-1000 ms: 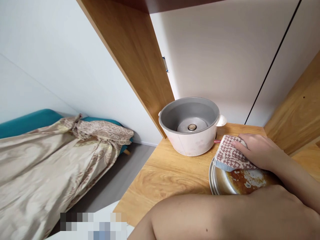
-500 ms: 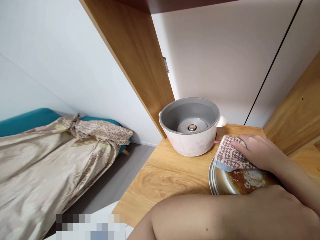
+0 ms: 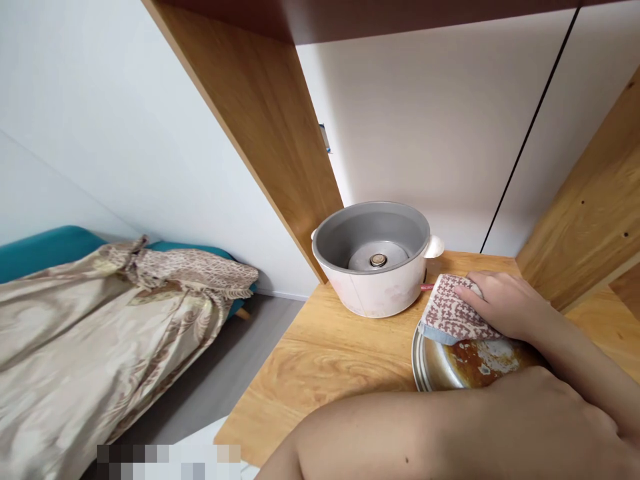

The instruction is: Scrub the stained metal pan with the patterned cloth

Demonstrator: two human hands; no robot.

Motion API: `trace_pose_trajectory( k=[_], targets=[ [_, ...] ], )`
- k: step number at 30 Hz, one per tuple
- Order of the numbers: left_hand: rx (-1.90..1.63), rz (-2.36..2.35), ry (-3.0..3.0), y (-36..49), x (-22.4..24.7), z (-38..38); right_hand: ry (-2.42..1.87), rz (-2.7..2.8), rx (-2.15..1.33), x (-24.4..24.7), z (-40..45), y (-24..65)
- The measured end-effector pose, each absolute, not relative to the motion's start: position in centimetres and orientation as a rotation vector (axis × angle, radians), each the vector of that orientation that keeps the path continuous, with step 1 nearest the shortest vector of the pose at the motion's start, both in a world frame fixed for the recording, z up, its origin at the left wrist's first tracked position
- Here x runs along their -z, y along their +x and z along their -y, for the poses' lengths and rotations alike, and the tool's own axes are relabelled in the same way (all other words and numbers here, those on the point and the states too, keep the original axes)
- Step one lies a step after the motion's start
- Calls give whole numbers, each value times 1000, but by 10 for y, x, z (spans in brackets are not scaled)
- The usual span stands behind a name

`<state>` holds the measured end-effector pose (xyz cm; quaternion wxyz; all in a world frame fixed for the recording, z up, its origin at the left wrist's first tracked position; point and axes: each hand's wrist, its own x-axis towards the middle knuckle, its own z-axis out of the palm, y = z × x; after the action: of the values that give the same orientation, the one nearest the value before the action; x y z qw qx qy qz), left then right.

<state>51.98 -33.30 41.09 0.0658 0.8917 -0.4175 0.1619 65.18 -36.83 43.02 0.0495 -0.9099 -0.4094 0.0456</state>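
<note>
My right hand (image 3: 507, 303) presses a folded brown-and-white patterned cloth (image 3: 457, 310) with a light blue edge, its thumb and fingers closed on it. The cloth lies on a round metal pot (image 3: 450, 363) with a brown-stained, scorched surface. Across the lower right reaches my left hand (image 3: 560, 407), its back over the near side of the pot and its fingers hidden. Just left of the cloth stands a white rice cooker body (image 3: 377, 293), lidless, with a grey interior and a round metal piece at its centre.
The wooden surface (image 3: 320, 353) runs under the cooker and pot, between upright wooden panels (image 3: 260, 120) and below a dark reddish shelf (image 3: 400, 17). At the left, a teal couch (image 3: 55, 241) bears a beige patterned cover (image 3: 100, 320). Grey floor (image 3: 215, 360) lies between.
The view has shifted slightly, so the cooker and cloth appear a little further left and lower. Both hands keep nearly the same positions at the pot.
</note>
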Motion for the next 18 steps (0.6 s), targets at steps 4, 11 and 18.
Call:
trace_pose_trajectory(
  k=[4, 11, 18],
  targets=[
    [-489, 1253, 2573, 522, -409, 330, -2773, 1249, -125, -431, 368, 651],
    [-468, 1263, 2549, 525, -409, 331, -2795, 1259, -131, -433, 368, 650],
    [-468, 1243, 2553, 523, -407, 331, -2786, 1252, -81, -430, 368, 651]
  ],
)
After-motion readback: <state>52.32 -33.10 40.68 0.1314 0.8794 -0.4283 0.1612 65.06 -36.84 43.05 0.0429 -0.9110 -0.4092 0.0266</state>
